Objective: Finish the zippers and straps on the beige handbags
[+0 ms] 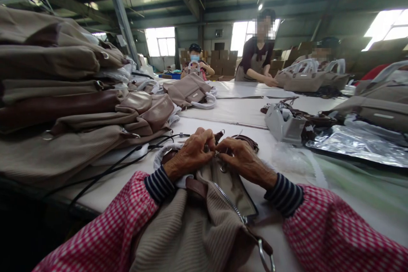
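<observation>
Left sleeve and right sleeve: outer layer, in a small check of pinkish red and white. The cloth is loose and full, creased in soft folds, and draws in with gathers toward the wrist. Left cuff and right cuff: inner layer, dark navy crossed by narrow pale bands that run round the wrist. Each cuff extends past the checked cloth and fits closely, forming a short striped tube. Left hand and right hand: bare from the cuff edge onward. The check of the right sleeve is partly blurred.
</observation>
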